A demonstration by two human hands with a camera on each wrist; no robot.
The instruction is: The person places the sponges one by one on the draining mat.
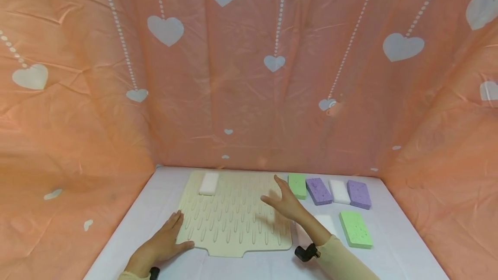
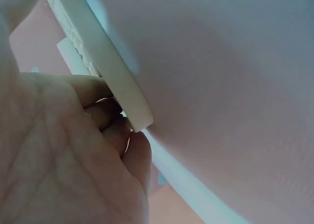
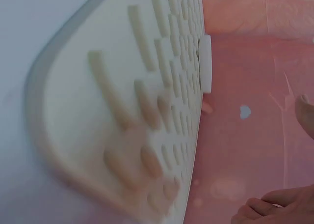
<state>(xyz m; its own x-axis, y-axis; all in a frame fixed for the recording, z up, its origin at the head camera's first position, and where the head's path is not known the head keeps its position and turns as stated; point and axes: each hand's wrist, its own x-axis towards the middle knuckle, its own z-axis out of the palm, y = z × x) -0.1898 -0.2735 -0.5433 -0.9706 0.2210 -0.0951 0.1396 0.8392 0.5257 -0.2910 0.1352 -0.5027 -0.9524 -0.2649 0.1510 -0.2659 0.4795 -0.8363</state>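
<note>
A cream drying mat (image 1: 229,249) with rows of raised ridges lies on the white table. On its back left part rests a white sponge (image 1: 209,183), also visible at the mat's far edge in the right wrist view. My left hand (image 1: 161,241) is at the mat's front left corner, its fingers along the left edge and the thumb by the front edge. In the left wrist view the fingers touch the mat's rim (image 2: 122,86). My right hand (image 1: 285,202) hovers over the mat's right side, thumb and fingers spread, holding nothing. Near its fingertips lies a green sponge (image 1: 297,186).
Right of the mat stand a purple sponge (image 1: 319,191), a white sponge (image 1: 339,191) and another purple sponge (image 1: 359,194). Closer in lies a second green sponge (image 1: 355,229), beside a white block (image 1: 326,223) partly hidden by my right forearm. Orange heart-printed sheets (image 1: 249,111) wall the table.
</note>
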